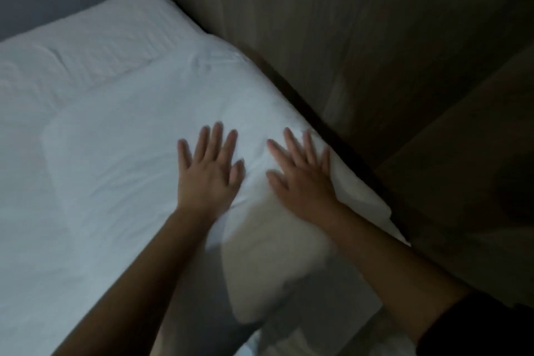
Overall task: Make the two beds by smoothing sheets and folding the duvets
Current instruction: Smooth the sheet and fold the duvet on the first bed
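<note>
The left grip (206,173) and right grip (300,182) press flat, fingers spread, holding nothing, on the white duvet (271,257) at the bed edge beside the wooden wall (332,37). I think this bed is nearly smooth; the second bed is not visible.

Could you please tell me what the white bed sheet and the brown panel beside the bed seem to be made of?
The white bed sheet looks like matte woven fabric, probably cotton: it shows soft creases. The brown wall panel beside it looks like wood or wood-look laminate: vertical grain streaks, faint sheen.
</note>
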The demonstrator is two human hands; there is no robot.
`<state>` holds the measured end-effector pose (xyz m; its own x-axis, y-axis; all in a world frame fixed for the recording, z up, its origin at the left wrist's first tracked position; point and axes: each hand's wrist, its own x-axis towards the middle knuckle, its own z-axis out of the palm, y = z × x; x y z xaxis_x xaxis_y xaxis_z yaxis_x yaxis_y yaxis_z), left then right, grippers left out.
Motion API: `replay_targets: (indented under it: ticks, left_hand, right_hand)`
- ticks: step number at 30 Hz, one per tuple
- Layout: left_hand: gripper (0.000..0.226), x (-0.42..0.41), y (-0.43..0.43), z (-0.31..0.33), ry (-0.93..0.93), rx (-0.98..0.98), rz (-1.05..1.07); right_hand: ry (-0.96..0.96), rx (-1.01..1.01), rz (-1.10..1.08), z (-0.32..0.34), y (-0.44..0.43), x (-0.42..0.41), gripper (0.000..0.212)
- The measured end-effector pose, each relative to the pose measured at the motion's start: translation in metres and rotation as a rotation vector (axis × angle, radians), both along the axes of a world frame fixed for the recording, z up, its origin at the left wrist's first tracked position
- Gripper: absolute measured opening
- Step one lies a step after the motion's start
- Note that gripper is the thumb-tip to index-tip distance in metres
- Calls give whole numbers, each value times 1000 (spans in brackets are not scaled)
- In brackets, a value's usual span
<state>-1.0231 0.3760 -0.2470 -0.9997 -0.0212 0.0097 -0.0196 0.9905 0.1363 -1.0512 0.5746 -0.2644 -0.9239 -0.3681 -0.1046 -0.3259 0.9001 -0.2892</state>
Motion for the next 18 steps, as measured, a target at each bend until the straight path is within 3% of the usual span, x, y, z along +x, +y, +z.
replay_targets:
  ticks: [4, 9, 18]
  left_hand:
    - [63, 90, -14, -3, -26, 39, 302]
    - [68, 186, -6, -6, -96, 281, 733]
    - [94, 264, -10, -22, -37, 735, 881]
  right_hand:
    - [25, 103, -65, -11, 17, 10, 71]
    - [-19, 202, -50, -6, 6, 39, 73]
    - [17, 249, 350, 7, -57, 116, 76]
